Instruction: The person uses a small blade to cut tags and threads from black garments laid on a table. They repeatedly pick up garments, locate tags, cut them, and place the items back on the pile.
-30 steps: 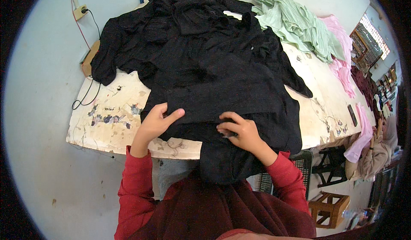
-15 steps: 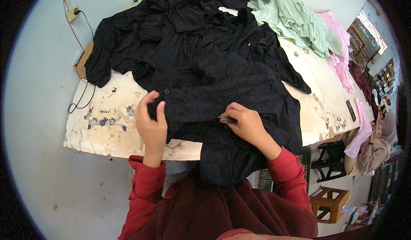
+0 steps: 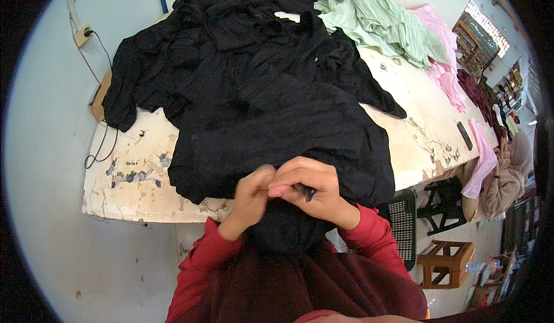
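Watching the head view here, and both hands are bunched together right at the near edge of the desk (image 3: 144, 202). The left hand (image 3: 252, 195) is curled shut and a bit motion-blurred, fingers pinched into the black garment (image 3: 277, 144) where it spills over the edge toward the person's lap. The right hand (image 3: 314, 191) is pressed up against the left one, knuckles touching, and it's closed around a small dark tool (image 3: 309, 193) that pokes out between the fingers; too small for me to tell what it is exactly. Looks like it's also got a bit of the black cloth pinched under it.

That black garment is the front one, spread across the near middle of the desk with its lower part hanging down off the edge between the red sleeves (image 3: 375, 239). Behind it there's a big heap of more black clothes (image 3: 231, 46) covering the far left half of the desk. Top right of that sits a pale green pile (image 3: 375, 23), and next to it pink fabric (image 3: 444, 63) trailing along the right edge. A small dark flat object (image 3: 464, 135) lies on the bare desk near the right side.

Off to the right another seated person (image 3: 508, 179) is partly in view, plus a wooden stool (image 3: 444, 262) on the floor. A wall socket (image 3: 83, 34) with cables is at the upper left.
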### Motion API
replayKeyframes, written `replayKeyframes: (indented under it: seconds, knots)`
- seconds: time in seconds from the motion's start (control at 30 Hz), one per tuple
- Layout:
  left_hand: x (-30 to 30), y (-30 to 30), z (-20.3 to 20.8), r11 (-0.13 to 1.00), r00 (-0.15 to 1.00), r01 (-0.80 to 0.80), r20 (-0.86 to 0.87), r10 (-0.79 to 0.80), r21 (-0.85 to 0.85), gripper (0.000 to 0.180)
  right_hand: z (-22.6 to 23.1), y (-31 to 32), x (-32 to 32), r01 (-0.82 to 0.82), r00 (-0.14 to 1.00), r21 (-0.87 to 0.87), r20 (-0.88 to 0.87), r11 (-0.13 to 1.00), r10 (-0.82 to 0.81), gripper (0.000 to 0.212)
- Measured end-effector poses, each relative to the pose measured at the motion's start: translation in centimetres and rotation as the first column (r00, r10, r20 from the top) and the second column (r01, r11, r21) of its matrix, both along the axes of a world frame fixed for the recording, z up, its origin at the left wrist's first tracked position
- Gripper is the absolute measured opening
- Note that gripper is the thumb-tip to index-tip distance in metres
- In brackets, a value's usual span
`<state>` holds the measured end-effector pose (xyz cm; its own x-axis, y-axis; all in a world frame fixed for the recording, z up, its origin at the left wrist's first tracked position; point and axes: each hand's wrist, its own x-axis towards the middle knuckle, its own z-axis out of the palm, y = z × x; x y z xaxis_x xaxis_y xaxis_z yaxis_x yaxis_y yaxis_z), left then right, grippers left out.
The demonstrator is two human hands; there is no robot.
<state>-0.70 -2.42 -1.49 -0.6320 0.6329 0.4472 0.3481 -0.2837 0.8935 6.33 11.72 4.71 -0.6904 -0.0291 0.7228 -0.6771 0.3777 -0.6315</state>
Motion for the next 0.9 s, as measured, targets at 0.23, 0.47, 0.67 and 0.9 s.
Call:
replayKeyframes:
  seconds: [0.23, 0.47, 0.67, 0.9]
  knots:
    - [-2.6, -25.2, -3.2, 0.752, 0.689, -0.63, 0.307, 0.656, -0.192, 0.026, -1.6, 5.4, -0.8, 0.501, 0.838, 0.163, 0.156, 0.85, -0.523, 0.021]
    - [0.4, -49.3, -11.1, -0.692, 0.619, -0.161, -0.618, 0.485, -0.704, 0.042, -2.8, 8.7, 0.5, 0.54, 0.755, 0.162, 0.341, 0.826, -0.56, 0.02]
    - [-1.5, -30.2, -3.7, 0.085, 0.26, -0.962, -0.778, 0.572, -0.259, 0.029, -1.7, 6.4, -0.7, 0.272, 0.91, 0.379, 0.199, 0.885, -0.364, 0.039]
    - [-0.6, -10.8, -0.3, 0.413, 0.534, -0.845, -0.59, 0.606, -0.34, 0.036, -1.8, 6.0, -3.0, 0.309, 0.887, 0.417, 0.199, 0.855, -0.417, 0.02]
